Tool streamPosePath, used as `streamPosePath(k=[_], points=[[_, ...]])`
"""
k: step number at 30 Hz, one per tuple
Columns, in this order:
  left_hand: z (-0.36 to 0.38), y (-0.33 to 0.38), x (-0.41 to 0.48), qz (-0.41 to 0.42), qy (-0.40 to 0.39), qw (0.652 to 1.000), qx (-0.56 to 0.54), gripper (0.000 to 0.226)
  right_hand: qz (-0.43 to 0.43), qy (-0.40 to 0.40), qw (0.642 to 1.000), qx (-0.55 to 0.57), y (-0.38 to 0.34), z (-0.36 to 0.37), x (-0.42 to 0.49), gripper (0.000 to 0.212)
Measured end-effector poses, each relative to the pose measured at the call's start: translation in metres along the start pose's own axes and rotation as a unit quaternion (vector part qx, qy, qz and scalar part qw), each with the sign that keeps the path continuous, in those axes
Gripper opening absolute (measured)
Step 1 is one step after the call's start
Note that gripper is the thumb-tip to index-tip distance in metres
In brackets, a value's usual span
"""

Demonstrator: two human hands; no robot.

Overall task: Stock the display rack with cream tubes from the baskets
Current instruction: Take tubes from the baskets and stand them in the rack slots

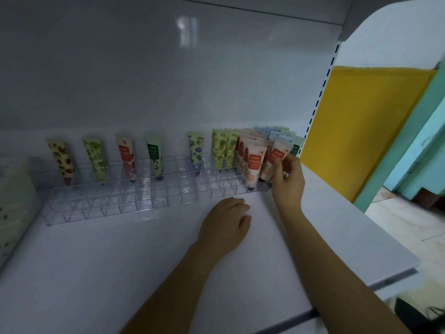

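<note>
Basically unreadable: the orange label on the peach cream tube (274, 162) was too blurred. Right hand (286, 182) pinched it, cap-down, at the clear display rack's (144, 196) right end. Left hand (226, 222) rested loose on the shelf (120, 261), holding nothing.

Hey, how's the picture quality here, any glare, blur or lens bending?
Head view: dim overall; a glare patch on the back panel; wide-angle bending curves the shelf edge; the right hand pinching a peach tube looks slightly soft; the far-left container is blurred.
</note>
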State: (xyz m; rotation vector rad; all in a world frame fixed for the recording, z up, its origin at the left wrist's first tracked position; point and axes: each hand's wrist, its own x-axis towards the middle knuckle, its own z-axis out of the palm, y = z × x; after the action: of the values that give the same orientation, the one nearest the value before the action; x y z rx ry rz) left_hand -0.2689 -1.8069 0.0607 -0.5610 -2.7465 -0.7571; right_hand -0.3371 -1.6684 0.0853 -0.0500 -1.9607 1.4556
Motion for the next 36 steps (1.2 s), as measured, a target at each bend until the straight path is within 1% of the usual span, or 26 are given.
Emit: streamPosePath(k=[3, 7, 11, 14, 16, 18, 20, 23, 26, 28, 31, 34, 36], points=[[-0.001, 0.0, 0.0, 0.001, -0.002, 1.0, 0.002, 0.04, -0.003, -0.029, 0.999, -0.032, 0.006, 0.005, 0.001, 0.028], [-0.001, 0.0, 0.001, 0.001, -0.003, 1.0, 0.003, 0.04, -0.042, -0.044, 0.995, -0.085, 0.013, 0.01, 0.004, 0.026], [0.0, -0.001, 0.002, 0.001, -0.002, 1.0, 0.002, 0.04, -0.037, -0.051, 0.994, -0.094, 0.013, 0.01, 0.002, 0.028], [0.0, -0.001, 0.002, 0.001, 0.005, 1.0, -0.004, 0.039, -0.03, -0.038, 0.996, -0.075, 0.006, 0.009, 0.0, 0.033], [-0.001, 0.0, 0.002, -0.001, 0.012, 1.0, -0.011, 0.038, -0.01, -0.018, 0.999, -0.051, -0.002, 0.006, -0.002, 0.037], [-0.004, 0.0, -0.001, -0.005, 0.028, 0.999, -0.026, 0.037, -0.01, 0.006, 0.999, -0.04, -0.008, 0.001, -0.007, 0.04], [-0.012, 0.0, -0.003, -0.016, 0.057, 0.997, -0.051, 0.035, -0.036, 0.022, 0.998, -0.035, -0.015, -0.002, -0.014, 0.04], [-0.035, 0.0, -0.008, -0.041, 0.102, 0.989, -0.1, 0.03, -0.105, 0.042, 0.993, -0.038, -0.036, 0.001, -0.018, 0.039], [-0.069, -0.001, -0.017, -0.037, 0.135, 0.985, -0.098, 0.043, -0.166, 0.047, 0.985, -0.014, -0.067, 0.011, -0.023, 0.036], [-0.098, -0.007, -0.028, -0.028, 0.153, 0.985, -0.077, 0.042, -0.184, 0.028, 0.982, 0.027, -0.09, 0.022, -0.031, 0.035], [-0.146, -0.02, -0.05, -0.013, 0.195, 0.98, -0.033, 0.024, -0.206, -0.04, 0.974, 0.084, -0.124, 0.047, -0.053, 0.034], [-0.196, -0.035, -0.076, -0.025, 0.233, 0.972, 0.037, 0.023, -0.233, -0.119, 0.957, 0.122, -0.152, 0.079, -0.083, 0.033], [-0.228, -0.047, -0.096, -0.041, 0.255, 0.964, 0.067, 0.027, -0.233, -0.176, 0.945, 0.145, -0.168, 0.101, -0.103, 0.032]])
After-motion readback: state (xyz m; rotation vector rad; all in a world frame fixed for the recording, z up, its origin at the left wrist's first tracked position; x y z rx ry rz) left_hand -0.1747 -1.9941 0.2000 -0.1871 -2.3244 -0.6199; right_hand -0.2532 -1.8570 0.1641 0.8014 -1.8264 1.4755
